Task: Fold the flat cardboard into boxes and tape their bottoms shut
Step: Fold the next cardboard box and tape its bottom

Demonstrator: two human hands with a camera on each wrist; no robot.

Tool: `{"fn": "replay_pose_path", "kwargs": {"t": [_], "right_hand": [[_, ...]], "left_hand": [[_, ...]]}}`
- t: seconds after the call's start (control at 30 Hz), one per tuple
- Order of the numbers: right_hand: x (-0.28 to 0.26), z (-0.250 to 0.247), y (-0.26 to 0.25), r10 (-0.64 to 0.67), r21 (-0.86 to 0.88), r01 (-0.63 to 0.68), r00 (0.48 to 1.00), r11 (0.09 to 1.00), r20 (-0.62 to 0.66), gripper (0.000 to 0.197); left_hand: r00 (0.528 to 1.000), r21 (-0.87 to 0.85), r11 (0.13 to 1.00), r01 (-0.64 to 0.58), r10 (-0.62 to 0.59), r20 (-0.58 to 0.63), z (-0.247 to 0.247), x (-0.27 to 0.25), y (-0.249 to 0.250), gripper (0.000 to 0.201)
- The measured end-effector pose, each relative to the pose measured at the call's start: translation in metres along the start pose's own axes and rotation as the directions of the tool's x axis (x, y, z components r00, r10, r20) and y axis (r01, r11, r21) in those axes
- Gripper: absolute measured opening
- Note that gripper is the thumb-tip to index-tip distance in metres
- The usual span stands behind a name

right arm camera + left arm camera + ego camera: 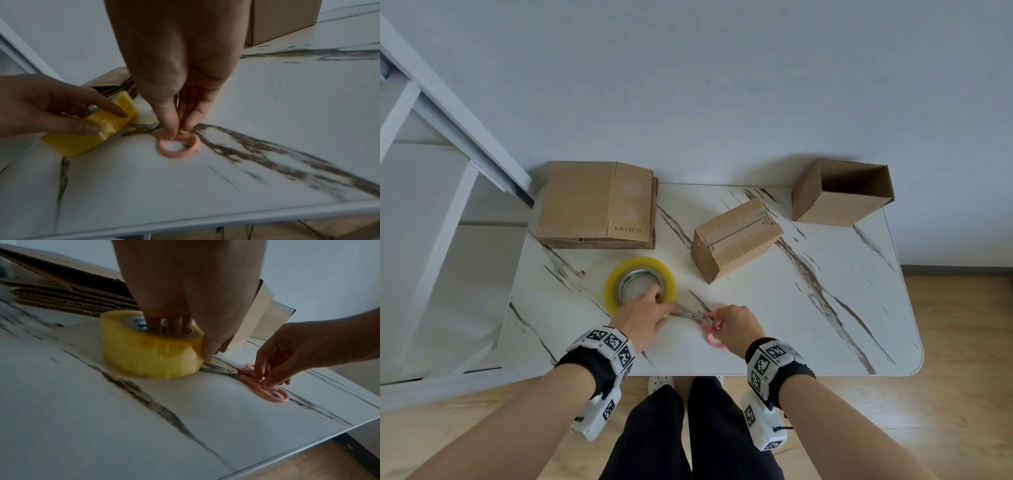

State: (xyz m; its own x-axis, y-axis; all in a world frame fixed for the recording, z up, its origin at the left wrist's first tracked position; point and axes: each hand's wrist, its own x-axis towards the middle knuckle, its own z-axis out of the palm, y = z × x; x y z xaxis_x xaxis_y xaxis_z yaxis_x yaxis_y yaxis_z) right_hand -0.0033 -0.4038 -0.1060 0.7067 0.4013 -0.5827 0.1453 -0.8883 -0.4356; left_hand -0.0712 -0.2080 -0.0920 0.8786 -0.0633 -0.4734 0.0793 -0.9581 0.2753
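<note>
Left hand (643, 318) grips the tape roll (639, 283), fingers inside; right hand (736, 327) pinches the scissors (700, 320).

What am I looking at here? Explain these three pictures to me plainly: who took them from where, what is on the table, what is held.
No machine here: a person wears three cameras. The head view looks down from the forehead; the other two sit on the wrists, in the patterned bands, looking along each hand.

On the marble table lie a stack of flat cardboard, a taped box lying bottom up, and an open box on its side.

The left hand has fingers inside the yellow tape roll, thumb outside: its grip is on the roll. The right hand pinches a handle of the pink scissors, which lie on the table, blades pointing at the roll.
</note>
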Motion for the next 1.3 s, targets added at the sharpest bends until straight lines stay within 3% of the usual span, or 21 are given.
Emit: {"fn": "replay_pose_path", "kwargs": {"t": [0.1,0.23,0.3,0.33,0.4,0.43,0.47,0.53,0.6,0.67,0.8,0.87,1.0,1.1,1.3], "right_hand": [[-0.003,-0.006,-0.001,-0.013,-0.012,0.013,1.000,1.000,-0.018,0.016],[-0.009,-0.025,-0.003,-0.103,-0.045,0.094,0.964,0.995,-0.246,0.017],[-0.012,-0.036,-0.005,-0.144,-0.084,0.120,0.892,0.989,-0.428,0.016],[-0.013,-0.042,-0.006,-0.168,-0.089,0.143,0.833,0.986,-0.528,0.014],[-0.011,-0.054,-0.006,-0.179,-0.081,0.172,0.693,0.982,-0.698,0.009],[-0.008,-0.061,-0.006,-0.153,-0.061,0.163,0.647,0.985,-0.747,0.011],[-0.006,-0.068,-0.006,-0.114,-0.025,0.147,0.639,0.989,-0.761,0.016],[-0.001,-0.081,-0.007,-0.047,0.059,0.127,0.693,0.990,-0.719,0.031],[0.003,-0.091,-0.009,-0.027,0.114,0.131,0.763,0.985,-0.646,0.043],[0.005,-0.097,-0.012,-0.015,0.128,0.117,0.792,0.985,-0.611,0.044],[0.005,-0.103,-0.012,0.049,0.212,0.114,0.771,0.971,-0.635,0.037],[0.005,-0.104,-0.010,0.070,0.258,0.115,0.790,0.959,-0.609,0.039],[0.006,-0.109,-0.009,0.121,0.364,0.096,0.839,0.927,-0.530,0.042],[0.009,-0.112,-0.009,0.161,0.531,0.110,0.884,0.840,-0.439,0.044],[0.015,-0.113,-0.010,0.128,0.573,0.117,0.921,0.811,-0.368,0.048]], "left_hand": [[0.999,-0.033,0.999,0.001,0.000,0.032,-0.003,0.001,0.001,0.036],[0.999,0.001,0.999,0.047,-0.047,0.024,-0.014,0.005,0.008,0.038],[0.995,-0.035,0.997,0.064,-0.067,-0.080,-0.024,0.008,0.015,0.039],[0.982,-0.095,0.994,0.059,-0.075,-0.176,-0.031,0.010,0.019,0.037],[0.901,-0.235,0.971,-0.039,-0.067,-0.429,-0.045,0.014,0.029,0.030],[0.842,-0.265,0.958,-0.110,-0.052,-0.536,-0.052,0.016,0.034,0.027],[0.786,-0.269,0.948,-0.171,-0.033,-0.617,-0.058,0.018,0.039,0.027],[0.735,-0.259,0.937,-0.236,-0.002,-0.678,-0.068,0.021,0.051,0.029],[0.740,-0.270,0.932,-0.243,-0.001,-0.672,-0.072,0.025,0.060,0.029],[0.782,-0.308,0.927,-0.213,-0.027,-0.622,-0.073,0.028,0.065,0.028],[0.846,-0.403,0.903,-0.152,-0.092,-0.526,-0.076,0.034,0.070,0.038],[0.874,-0.478,0.870,-0.118,-0.137,-0.465,-0.079,0.038,0.070,0.045],[0.930,-0.630,0.776,-0.031,-0.208,-0.301,-0.084,0.046,0.074,0.056],[0.949,-0.753,0.657,0.038,-0.260,-0.179,-0.088,0.050,0.076,0.061],[0.965,-0.882,0.468,0.054,-0.250,-0.074,-0.094,0.062,0.075,0.065]]}}
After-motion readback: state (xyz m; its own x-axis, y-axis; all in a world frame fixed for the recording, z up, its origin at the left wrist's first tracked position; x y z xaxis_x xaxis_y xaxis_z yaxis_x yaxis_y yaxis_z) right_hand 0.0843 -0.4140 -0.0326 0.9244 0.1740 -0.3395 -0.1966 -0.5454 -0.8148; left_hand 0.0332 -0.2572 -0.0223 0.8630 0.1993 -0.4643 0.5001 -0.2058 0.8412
